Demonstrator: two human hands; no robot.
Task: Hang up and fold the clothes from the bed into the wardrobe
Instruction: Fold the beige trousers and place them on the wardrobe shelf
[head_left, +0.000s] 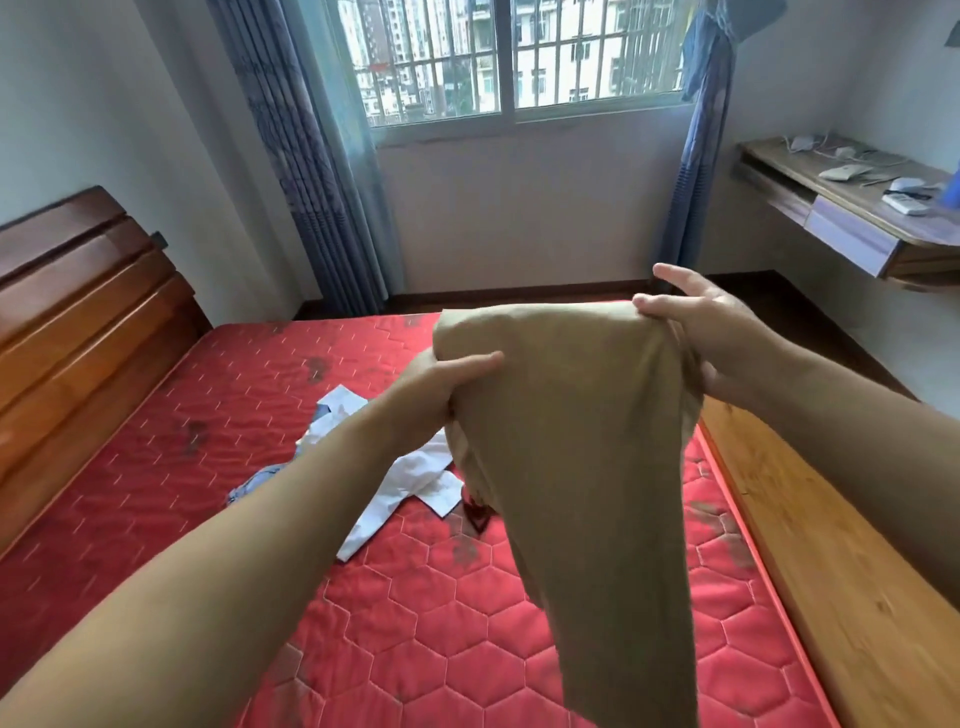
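Note:
A khaki garment (576, 447) hangs in the air above the red quilted mattress (426, 613). My left hand (441, 384) grips its upper left edge, thumb laid over the cloth. My right hand (711, 332) pinches the upper right corner, with the other fingers spread. The fabric drops in a long fold toward the lower edge of the view. On the mattress behind it lies a white shirt (410, 488), partly hidden by my left forearm, and a bit of blue-grey cloth (260, 480) shows beside it. The wardrobe is not in view.
A wooden headboard (78, 322) stands at the left. The bed's wooden side rail (831, 545) runs along the right. A wall-mounted desk (852, 208) with small items is at the far right. Blue curtains (311, 156) flank the barred window (509, 52).

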